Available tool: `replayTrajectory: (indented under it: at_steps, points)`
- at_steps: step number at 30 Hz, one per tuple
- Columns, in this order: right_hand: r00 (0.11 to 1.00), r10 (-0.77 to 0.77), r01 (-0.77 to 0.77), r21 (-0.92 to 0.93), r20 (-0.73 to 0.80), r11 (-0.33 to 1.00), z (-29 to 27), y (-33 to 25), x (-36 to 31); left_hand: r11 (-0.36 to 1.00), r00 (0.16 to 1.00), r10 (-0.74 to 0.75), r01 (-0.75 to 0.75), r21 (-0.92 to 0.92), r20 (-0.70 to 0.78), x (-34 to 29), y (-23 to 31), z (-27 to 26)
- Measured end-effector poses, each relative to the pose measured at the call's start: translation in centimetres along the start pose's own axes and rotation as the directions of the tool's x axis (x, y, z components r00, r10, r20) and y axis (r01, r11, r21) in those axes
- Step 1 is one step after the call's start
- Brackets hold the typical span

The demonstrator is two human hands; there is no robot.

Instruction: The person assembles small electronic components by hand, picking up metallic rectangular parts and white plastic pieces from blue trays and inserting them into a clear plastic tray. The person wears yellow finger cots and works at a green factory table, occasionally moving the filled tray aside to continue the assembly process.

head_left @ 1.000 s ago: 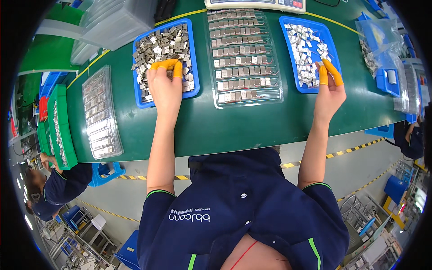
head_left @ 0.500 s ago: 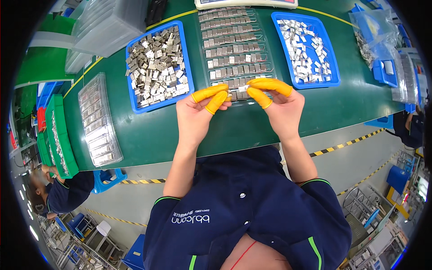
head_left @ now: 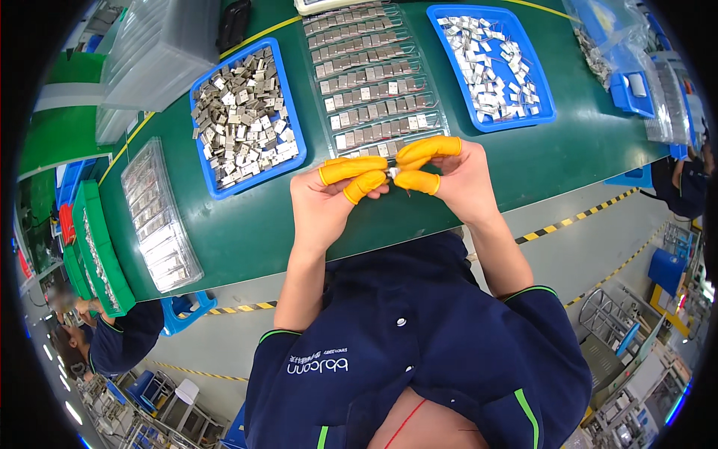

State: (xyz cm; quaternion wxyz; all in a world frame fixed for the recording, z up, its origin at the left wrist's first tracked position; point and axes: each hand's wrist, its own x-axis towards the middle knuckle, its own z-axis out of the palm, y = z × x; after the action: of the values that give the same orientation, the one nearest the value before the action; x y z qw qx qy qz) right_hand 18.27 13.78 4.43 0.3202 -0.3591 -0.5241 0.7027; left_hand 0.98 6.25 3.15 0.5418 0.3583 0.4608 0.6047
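My left hand (head_left: 329,196) and my right hand (head_left: 456,179) meet over the green bench, yellow finger covers on the thumbs and some fingers. Both hands pinch a small white connector (head_left: 393,173) between their fingertips, which hide most of it. A dark bit shows just above it, too small to make out. Beyond my hands lies a clear plastic tray (head_left: 323,112) with rows of metal USB plugs (head_left: 366,93). To its left, a blue tray (head_left: 301,138) holds a heap of loose metal USB plugs (head_left: 243,112). On the right, another blue tray (head_left: 550,105) holds loose white connectors (head_left: 486,63).
Filled clear trays (head_left: 161,217) lie at the bench's left, beside a green bin (head_left: 105,251). Stacked clear trays (head_left: 161,60) stand at the back left. A small blue box (head_left: 632,103) and plastic bags (head_left: 609,37) sit far right. Co-workers' sleeves (head_left: 127,337) show at both sides.
My hands have come closer together and slightly nearer my body. Less of the white connector shows between the fingertips. The bench and trays have shifted a little leftward in the view.
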Motion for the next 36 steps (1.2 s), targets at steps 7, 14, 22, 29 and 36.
replayTrajectory:
  at_steps: [7, 14, 22, 29, 36]
  points:
    - [0.977, 0.169, -0.201, 0.289, 0.132, 0.936, 0.1, 1.3, -0.9, 0.985, 0.987, -0.097, 0.113, -0.128, 0.125, -0.6, 0.0, -0.1]
    - [0.987, 0.149, -0.123, 0.299, -0.065, 0.946, 0.9, 1.9, -1.9, 0.995, 0.998, -0.064, 0.063, -0.079, -0.009, -0.8, -0.3, 1.6]
    - [0.973, 0.206, -0.228, 0.298, 0.104, 0.927, -0.2, 2.1, -2.5, 0.997, 0.996, -0.057, 0.060, -0.050, 0.064, -1.4, -0.6, 1.3]
    - [0.902, -0.404, 0.286, -0.490, -0.154, 0.824, 0.2, 2.7, -1.3, 0.999, 0.965, 0.027, -0.021, 0.024, -0.262, -1.3, -1.9, 1.8]
    - [0.697, -0.697, 0.334, -0.936, 0.167, 0.109, -2.5, 4.1, 1.0, 0.915, 0.697, 0.396, -0.241, 0.325, -0.598, -1.4, -1.2, -2.9]
